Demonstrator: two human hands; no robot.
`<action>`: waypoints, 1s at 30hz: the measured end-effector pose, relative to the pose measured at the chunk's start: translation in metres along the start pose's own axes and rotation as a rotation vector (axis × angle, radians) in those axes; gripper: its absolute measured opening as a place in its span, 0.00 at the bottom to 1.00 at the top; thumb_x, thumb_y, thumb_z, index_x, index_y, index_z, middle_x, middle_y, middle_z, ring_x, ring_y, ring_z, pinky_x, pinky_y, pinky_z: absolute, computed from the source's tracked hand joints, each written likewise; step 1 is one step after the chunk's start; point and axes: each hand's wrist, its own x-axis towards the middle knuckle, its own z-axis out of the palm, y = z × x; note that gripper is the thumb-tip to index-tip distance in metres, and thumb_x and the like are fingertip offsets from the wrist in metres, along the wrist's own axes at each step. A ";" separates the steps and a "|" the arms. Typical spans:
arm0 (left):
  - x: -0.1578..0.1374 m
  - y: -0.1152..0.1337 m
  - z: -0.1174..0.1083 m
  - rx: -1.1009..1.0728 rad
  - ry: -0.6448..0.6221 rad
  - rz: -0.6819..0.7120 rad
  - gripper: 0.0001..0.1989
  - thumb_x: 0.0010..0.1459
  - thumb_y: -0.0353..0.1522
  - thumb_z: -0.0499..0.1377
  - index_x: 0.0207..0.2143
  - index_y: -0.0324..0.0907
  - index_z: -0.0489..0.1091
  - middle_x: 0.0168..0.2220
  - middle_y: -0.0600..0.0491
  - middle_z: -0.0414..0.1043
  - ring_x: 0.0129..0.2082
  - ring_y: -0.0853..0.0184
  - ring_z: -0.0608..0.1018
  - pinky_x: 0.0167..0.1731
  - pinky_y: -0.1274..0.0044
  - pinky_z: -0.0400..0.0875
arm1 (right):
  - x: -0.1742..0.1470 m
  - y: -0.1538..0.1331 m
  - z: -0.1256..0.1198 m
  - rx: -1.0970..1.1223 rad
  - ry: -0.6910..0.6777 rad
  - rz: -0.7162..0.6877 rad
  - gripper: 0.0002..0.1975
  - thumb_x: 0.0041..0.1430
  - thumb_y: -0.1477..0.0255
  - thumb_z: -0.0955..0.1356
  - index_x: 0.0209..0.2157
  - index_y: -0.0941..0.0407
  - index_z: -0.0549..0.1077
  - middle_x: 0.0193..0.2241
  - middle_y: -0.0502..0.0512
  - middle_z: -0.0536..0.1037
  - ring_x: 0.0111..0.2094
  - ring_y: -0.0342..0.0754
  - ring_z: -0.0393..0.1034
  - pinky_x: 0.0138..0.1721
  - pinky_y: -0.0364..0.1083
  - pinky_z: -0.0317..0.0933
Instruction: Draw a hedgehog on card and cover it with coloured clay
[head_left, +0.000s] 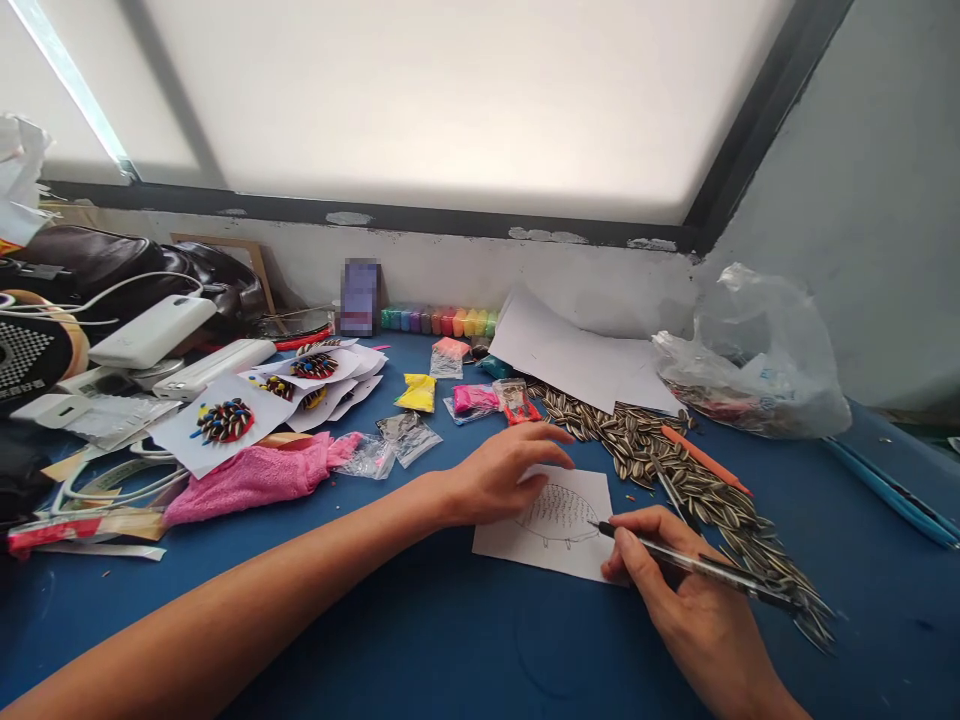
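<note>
A white paper card (510,545) lies on the blue table, bearing an inked oval outline filled with small marks and two short legs below. My left hand (514,475) rests over the card's upper left part, fingers apart and stretched out, with nothing held. In my right hand (675,580) is a pen (697,565) with a clear barrel and black grip, its tip at the right end of the drawn oval. Striped sunflower seeds (637,445) spread in a long heap behind and to the right of the card. Tweezers (671,490) lie on them.
An orange stick (705,460) lies along the seeds. Bags of yellow clay (417,392) and pink clay (474,400) sit behind my left hand. Finished seed-covered cards (225,425) and a pink cloth (259,480) are left. A plastic bag (757,370) stands back right, near blank paper (570,350).
</note>
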 end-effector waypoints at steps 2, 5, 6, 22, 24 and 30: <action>-0.002 0.008 0.000 -0.018 -0.185 0.034 0.22 0.59 0.30 0.60 0.56 0.39 0.66 0.63 0.45 0.62 0.65 0.59 0.61 0.63 0.65 0.58 | -0.001 0.001 0.000 0.002 0.002 0.005 0.14 0.62 0.57 0.64 0.33 0.53 0.73 0.21 0.50 0.78 0.24 0.47 0.76 0.27 0.43 0.70; -0.005 0.014 0.002 0.053 -0.340 0.048 0.37 0.57 0.45 0.63 0.64 0.41 0.57 0.67 0.43 0.53 0.69 0.52 0.52 0.66 0.59 0.48 | -0.003 0.003 0.000 0.028 0.013 0.010 0.14 0.62 0.57 0.64 0.34 0.52 0.73 0.22 0.50 0.79 0.26 0.48 0.77 0.28 0.43 0.71; -0.006 0.013 0.002 0.076 -0.343 0.055 0.38 0.58 0.47 0.61 0.65 0.42 0.55 0.68 0.44 0.51 0.69 0.53 0.50 0.67 0.59 0.46 | -0.004 0.004 0.000 0.039 0.020 0.018 0.14 0.62 0.57 0.64 0.34 0.52 0.73 0.23 0.50 0.79 0.27 0.48 0.78 0.30 0.43 0.72; -0.005 -0.008 0.001 0.218 -0.283 0.067 0.42 0.62 0.54 0.51 0.68 0.36 0.49 0.70 0.42 0.43 0.70 0.54 0.46 0.67 0.60 0.40 | 0.025 -0.023 0.004 0.015 0.032 0.093 0.17 0.61 0.54 0.62 0.30 0.53 0.69 0.19 0.50 0.76 0.18 0.45 0.69 0.21 0.43 0.64; -0.005 -0.008 0.001 0.210 -0.288 0.057 0.43 0.62 0.55 0.50 0.68 0.35 0.47 0.70 0.42 0.42 0.70 0.55 0.45 0.68 0.61 0.38 | 0.024 -0.016 0.009 0.010 0.054 0.078 0.17 0.62 0.55 0.62 0.26 0.52 0.67 0.15 0.46 0.69 0.15 0.43 0.62 0.17 0.41 0.59; -0.005 -0.007 0.001 0.199 -0.312 0.022 0.43 0.62 0.55 0.50 0.68 0.36 0.46 0.70 0.44 0.41 0.71 0.55 0.42 0.68 0.60 0.32 | 0.018 -0.003 0.013 0.010 0.053 0.076 0.17 0.62 0.55 0.63 0.28 0.52 0.68 0.16 0.44 0.64 0.15 0.41 0.57 0.14 0.41 0.53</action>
